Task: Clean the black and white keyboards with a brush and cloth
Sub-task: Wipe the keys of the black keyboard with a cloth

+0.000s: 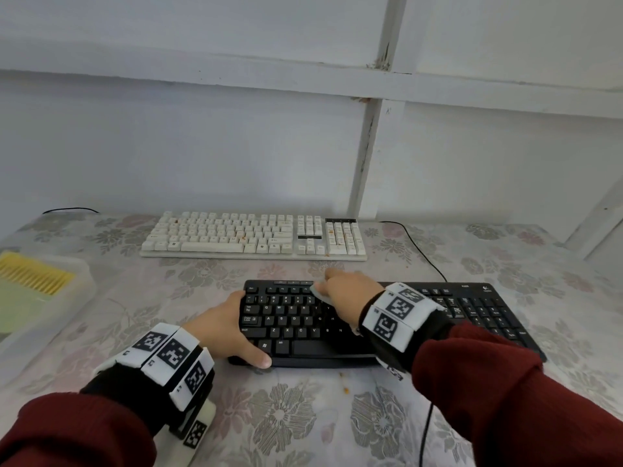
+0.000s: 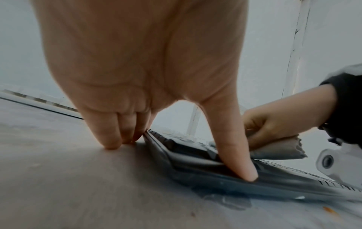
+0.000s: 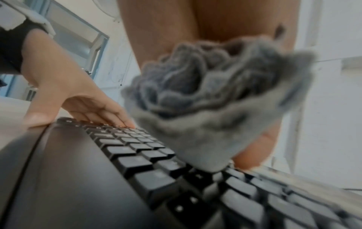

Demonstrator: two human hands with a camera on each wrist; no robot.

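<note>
Floral-cloth tabletop [image 1: 296, 409] against a pale wall [image 1: 202, 146]. Left hand [image 1: 222, 326] braces the black plastic keyboard [image 1: 303, 326], fingers straight; right hand [image 1: 350, 291] clutches a bunched grey cloth [image 3: 211, 105], mostly hidden from above.

The keyboard [image 1: 371, 318] under both hands is black; the keyboard [image 1: 253, 237] beyond the right hand [image 1: 350, 294] is white with orange-brown specks. The right hand grips a grey cloth [image 3: 211, 108]. The tablecloth [image 1: 286, 416] is pale with a grey-and-pink floral pattern.
</note>
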